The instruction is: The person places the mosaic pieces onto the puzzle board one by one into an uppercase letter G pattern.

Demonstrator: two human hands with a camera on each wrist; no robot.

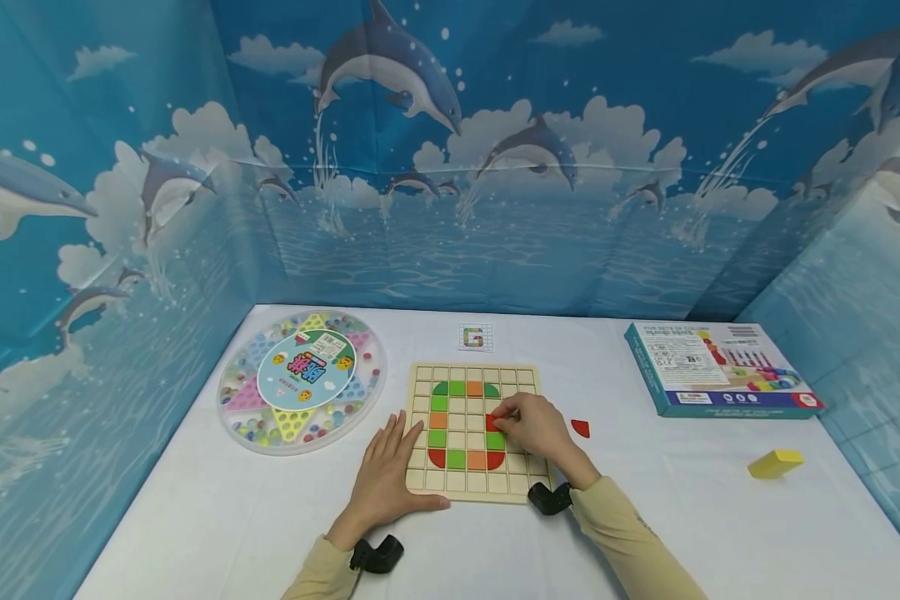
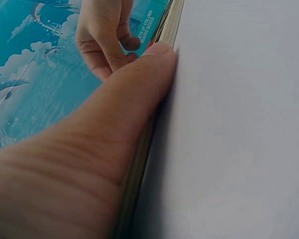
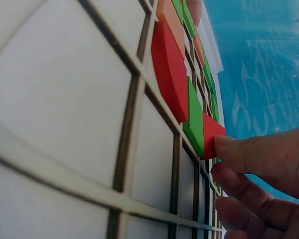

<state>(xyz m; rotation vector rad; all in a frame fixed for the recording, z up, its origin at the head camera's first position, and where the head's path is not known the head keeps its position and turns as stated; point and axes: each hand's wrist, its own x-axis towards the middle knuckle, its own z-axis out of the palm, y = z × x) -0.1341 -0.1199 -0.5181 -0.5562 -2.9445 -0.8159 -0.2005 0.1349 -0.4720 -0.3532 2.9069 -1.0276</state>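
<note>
A wooden grid board [image 1: 415,480] lies on the table, with green, orange and red pieces set in a rounded outline. My right hand [image 1: 536,427] pinches a red piece [image 3: 213,135] between thumb and fingers at the outline's right side. That piece stands right beside a green square [image 3: 193,122] in the right wrist view. My left hand [image 1: 386,479] rests along the board's left side with its fingers straight. Its thumb [image 2: 139,82] lies against the near edge. One loose red rounded piece [image 1: 581,428] is on the table right of the board.
Behind the board lies a small pattern card [image 1: 476,337]. A round game board with marbles [image 1: 307,379] is at the left. On the right are a teal-edged game box [image 1: 720,371] and a yellow block [image 1: 776,464]. Dolphin-print curtains [image 1: 435,233] enclose the white table.
</note>
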